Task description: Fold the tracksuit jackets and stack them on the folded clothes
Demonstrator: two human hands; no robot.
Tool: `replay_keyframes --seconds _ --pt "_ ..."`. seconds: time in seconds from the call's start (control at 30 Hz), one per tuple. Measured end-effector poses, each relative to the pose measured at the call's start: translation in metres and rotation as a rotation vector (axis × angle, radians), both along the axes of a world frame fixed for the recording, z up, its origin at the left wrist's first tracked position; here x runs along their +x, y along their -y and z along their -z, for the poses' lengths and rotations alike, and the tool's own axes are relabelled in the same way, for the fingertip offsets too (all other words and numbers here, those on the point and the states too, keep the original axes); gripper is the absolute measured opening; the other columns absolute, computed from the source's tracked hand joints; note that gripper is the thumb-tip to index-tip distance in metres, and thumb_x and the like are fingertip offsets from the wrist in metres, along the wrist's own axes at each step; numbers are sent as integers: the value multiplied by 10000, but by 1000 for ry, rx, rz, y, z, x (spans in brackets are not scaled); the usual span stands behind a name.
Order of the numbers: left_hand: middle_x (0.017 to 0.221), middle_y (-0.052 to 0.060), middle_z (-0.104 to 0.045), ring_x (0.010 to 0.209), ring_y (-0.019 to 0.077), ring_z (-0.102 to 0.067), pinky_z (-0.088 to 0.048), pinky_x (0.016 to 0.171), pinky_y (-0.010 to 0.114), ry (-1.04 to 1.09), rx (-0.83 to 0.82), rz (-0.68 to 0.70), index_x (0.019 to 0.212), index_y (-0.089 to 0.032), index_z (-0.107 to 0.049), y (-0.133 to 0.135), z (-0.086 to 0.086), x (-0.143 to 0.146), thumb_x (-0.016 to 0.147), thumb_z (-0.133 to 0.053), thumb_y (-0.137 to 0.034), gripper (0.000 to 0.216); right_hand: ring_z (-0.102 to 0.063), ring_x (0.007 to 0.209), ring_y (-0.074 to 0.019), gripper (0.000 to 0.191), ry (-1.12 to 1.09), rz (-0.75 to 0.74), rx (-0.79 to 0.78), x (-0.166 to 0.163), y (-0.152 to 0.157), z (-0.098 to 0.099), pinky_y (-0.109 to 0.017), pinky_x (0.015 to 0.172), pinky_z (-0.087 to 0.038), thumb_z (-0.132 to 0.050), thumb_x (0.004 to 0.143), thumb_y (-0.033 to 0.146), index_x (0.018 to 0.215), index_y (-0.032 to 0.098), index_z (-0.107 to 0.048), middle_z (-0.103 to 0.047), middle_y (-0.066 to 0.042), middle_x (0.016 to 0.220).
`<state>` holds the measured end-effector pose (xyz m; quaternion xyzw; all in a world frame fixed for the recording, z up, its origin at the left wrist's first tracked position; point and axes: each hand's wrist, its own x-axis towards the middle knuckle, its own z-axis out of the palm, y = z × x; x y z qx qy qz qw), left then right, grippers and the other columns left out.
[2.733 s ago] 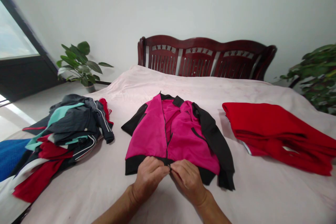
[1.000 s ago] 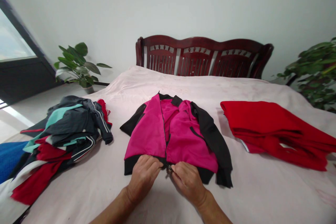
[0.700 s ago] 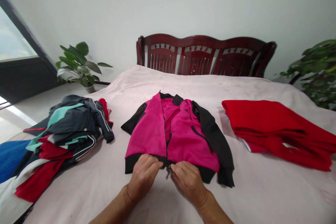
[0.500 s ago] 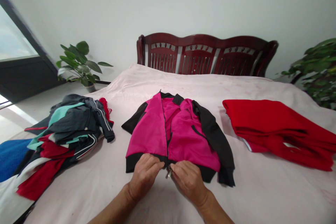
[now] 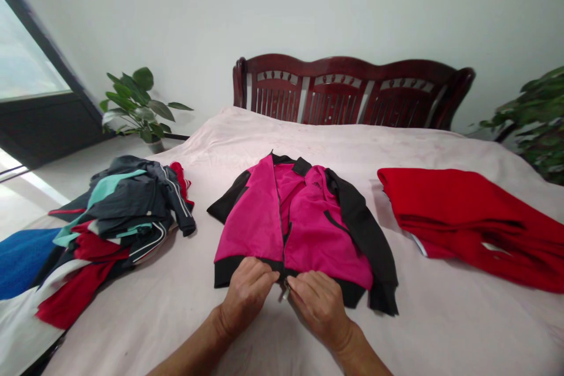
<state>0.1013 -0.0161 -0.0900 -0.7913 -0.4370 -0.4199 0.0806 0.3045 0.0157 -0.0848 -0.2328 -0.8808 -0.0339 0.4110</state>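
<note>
A pink jacket (image 5: 251, 217) with black sleeves, collar and hem lies spread face up on the bed, its front open above the hem. My left hand (image 5: 249, 291) is closed on the black hem at the left side of the zipper. Just to its right, my right hand (image 5: 319, 302) pinches the other hem edge beside the metal zipper pull (image 5: 286, 291), which hangs between the two hands. Whether the zipper ends are joined is hidden by my fingertips.
On the left lies a heap of mixed clothes (image 5: 127, 205). Folded red garments (image 5: 453, 200) rest on the right of the pink bedsheet (image 5: 352, 150). Behind stands a dark wooden headboard (image 5: 335, 91), with a potted plant (image 5: 141, 106) at left and a leafy plant (image 5: 537, 123) at right.
The view has shifted a little, so things appear slightly further right. Both hands keep their hold at the jacket's hem, with barely any movement.
</note>
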Motion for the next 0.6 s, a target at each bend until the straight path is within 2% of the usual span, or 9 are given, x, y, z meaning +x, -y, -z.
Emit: replay_keyframes --seconds 0.43,0.6 --pt "762 18 -651 718 143 -559 -415 705 281 38 -66 -11 857 -192 -642 2 -5 4 904 -573 -122 108 -598 667 -156 109 33 45 21 1 -4 0 -312 622 -408 -576 907 137 1005 167 -614 -650 -27 716" --pt "729 18 -641 703 152 -553 -396 692 288 39 -75 -59 840 -197 -652 5 -8 7 900 -539 -102 159 -580 661 -155 84 11 49 -9 -1 -3 1 -308 623 -401 -570 909 135 974 162 -615 -641 -30 717"
